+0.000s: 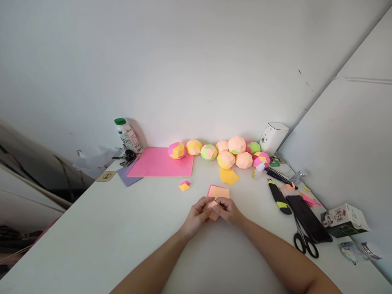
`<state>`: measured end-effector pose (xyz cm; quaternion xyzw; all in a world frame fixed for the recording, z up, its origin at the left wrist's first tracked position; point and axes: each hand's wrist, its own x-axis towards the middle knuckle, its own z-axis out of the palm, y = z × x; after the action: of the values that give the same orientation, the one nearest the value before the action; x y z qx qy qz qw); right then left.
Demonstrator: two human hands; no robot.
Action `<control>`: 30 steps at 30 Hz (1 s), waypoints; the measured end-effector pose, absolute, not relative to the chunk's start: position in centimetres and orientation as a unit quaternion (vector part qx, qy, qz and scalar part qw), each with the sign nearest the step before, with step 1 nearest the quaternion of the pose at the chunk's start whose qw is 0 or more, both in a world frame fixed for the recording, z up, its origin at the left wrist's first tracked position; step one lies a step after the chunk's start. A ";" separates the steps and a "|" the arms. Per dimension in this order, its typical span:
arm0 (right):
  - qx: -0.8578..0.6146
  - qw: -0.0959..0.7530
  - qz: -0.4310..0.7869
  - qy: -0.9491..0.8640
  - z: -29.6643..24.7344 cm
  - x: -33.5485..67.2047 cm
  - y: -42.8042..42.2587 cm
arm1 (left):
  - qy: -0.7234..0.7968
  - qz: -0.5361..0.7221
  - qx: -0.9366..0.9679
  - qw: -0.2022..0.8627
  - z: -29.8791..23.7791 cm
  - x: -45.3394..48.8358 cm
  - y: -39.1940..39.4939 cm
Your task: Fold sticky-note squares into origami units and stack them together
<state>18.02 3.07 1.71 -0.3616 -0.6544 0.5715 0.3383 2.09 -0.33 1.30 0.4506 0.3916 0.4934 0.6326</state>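
Note:
Between my two hands is a small peach sheet of paper (214, 215), partly covered by the fingers. My left hand (198, 215) pinches its left side, and my right hand (229, 211) grips the upper right part with the thumb on top. Just beyond the fingertips lies a stack of peach and pink paper squares (219, 192). Left of that stack sits a small folded pink and yellow paper piece (184, 186). Several yellow paper sheets (229, 177) lie farther back.
Faceted paper balls (237, 145) line the wall, one resting on a pink board (159, 165). A bottle (128, 136) and keys (128, 157) stand back left. On the right are a utility knife (279, 197), phone (308, 216), scissors (305, 241) and milk carton (345, 220).

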 end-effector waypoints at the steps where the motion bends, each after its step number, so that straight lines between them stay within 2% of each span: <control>1: -0.360 0.340 0.573 -0.653 1.7 18.0 3.1 | 0.391 0.493 0.450 0.634 1.3 2.1 -0.3; 22: -0.366 0.368 0.576 -0.632 1.6 18.1 3.5 | 0.446 0.468 0.462 0.608 1.6 2.2 -0.5; 30: -0.385 0.396 0.572 -0.606 1.1 18.1 3.8 | 0.476 0.470 0.494 0.555 2.3 2.5 -0.8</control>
<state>18.06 3.81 1.08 -0.3852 -0.6058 0.5723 0.3964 2.52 -0.76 2.31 0.4942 0.4761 0.4697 0.5554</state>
